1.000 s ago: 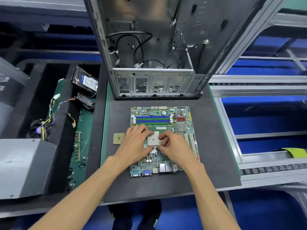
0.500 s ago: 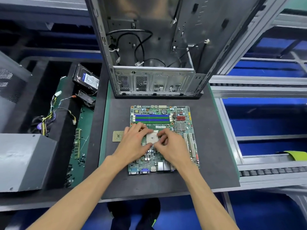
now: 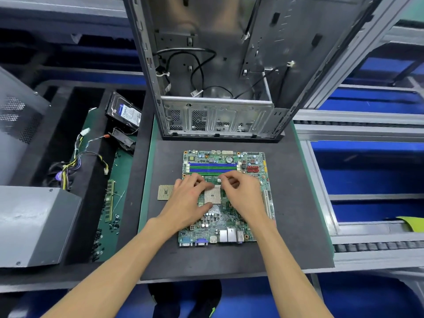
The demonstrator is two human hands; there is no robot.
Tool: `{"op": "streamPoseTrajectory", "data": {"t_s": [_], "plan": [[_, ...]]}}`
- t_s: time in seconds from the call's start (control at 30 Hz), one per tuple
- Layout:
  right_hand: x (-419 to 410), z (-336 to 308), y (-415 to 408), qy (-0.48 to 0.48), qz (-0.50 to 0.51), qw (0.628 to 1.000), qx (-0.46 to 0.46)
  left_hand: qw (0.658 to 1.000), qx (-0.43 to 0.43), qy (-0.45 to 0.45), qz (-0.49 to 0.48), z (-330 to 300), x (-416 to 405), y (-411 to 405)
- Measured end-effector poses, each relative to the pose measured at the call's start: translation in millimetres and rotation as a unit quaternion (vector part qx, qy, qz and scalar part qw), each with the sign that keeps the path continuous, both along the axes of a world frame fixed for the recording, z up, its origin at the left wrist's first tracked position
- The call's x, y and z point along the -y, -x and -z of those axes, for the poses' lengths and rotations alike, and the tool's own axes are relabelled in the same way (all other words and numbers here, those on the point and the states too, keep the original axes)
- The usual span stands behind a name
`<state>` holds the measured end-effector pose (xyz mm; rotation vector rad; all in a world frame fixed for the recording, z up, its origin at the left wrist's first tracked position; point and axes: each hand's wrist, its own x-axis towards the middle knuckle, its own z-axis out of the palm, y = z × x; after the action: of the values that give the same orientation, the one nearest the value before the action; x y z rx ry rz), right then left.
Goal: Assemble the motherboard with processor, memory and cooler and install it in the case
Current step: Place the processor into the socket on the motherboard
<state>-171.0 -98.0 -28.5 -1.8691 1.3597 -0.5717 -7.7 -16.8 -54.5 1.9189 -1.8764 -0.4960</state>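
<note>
The open case (image 3: pixel 218 65) stands upright at the far edge of your dark mat (image 3: pixel 298 203), holding only loose black cables (image 3: pixel 197 72) with small white connectors. In the foam tray (image 3: pixel 91 203) to your left lie a hard drive (image 3: pixel 125 112), a bundle of power leads (image 3: pixel 78 161), a memory stick (image 3: pixel 110 200) and scattered black screws (image 3: pixel 103 235).

The motherboard (image 3: pixel 229 161) lies flat on the mat just in front of the case. Your left hand (image 3: pixel 185 205) rests on it with relaxed fingers spread along the left of the bare socket (image 3: pixel 213 195), holding nothing. Your right hand (image 3: pixel 243 196) curls at the socket's upper right corner, thumb and forefinger pinched together on something too small to make out. The processor (image 3: pixel 165 192) sits on the mat, just beside the board's left edge and your left hand's knuckles, in neither hand.
</note>
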Motion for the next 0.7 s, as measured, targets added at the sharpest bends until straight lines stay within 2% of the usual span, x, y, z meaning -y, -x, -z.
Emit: {"op": "streamPoseTrajectory", "data": {"t_s": [0.27, 0.43, 0.57, 0.7], "plan": [[-4.0, -5.7, 1.3, -0.02, -0.034, 0.999, -0.005, 1.0, -0.003, -0.009, 0.012, -0.7, 1.6, -1.5], [-2.8, -14.4, -3.1, 0.033, -0.006, 0.999, 0.019, 0.998, -0.039, 0.033, 0.026, -9.4, -4.0, -7.1], [-2.9, -28.8, -23.4, 0.089, -0.036, 0.994, 0.05, 0.996, -0.06, 0.071, 0.003, -17.1, -11.2, -24.0], [-11.9, -35.9, -58.9, 0.094, -0.085, 0.989, 0.071, 0.997, -0.045, 0.055, -0.03, -22.3, -21.4, -53.3]]}}
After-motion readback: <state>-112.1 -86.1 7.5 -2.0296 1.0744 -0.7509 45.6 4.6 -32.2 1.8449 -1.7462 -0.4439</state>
